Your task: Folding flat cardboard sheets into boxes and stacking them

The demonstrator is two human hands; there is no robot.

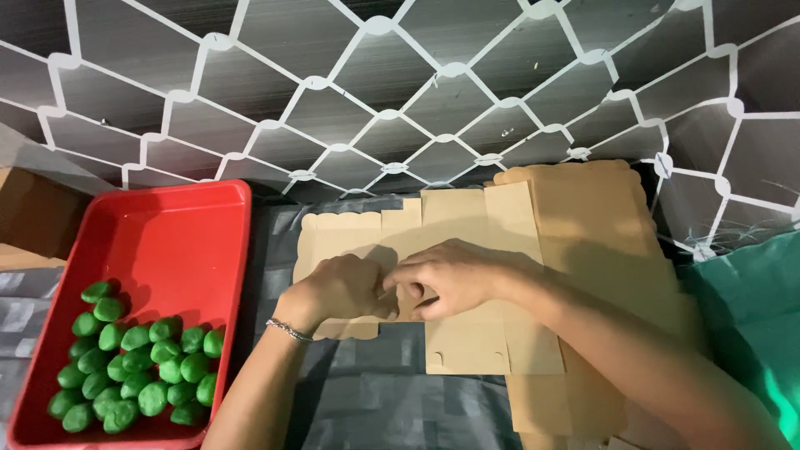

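A flat, die-cut brown cardboard box blank [467,221] with scalloped edges lies unfolded in front of me on a dark cloth. My left hand [342,290], with a thin bracelet at the wrist, curls over the blank's left panel, its fingers closed on a flap. From the right, my right hand [454,275] meets it at the blank's middle and pinches the same cardboard. The fingertips of both hands touch each other. What lies under the hands is hidden.
A red plastic tray [179,229] at the left holds several green round pieces [137,367] in its near half. More flat cardboard blanks [587,217] are stacked under and to the right. A teal cloth [750,292] lies at far right; a patterned wall stands behind.
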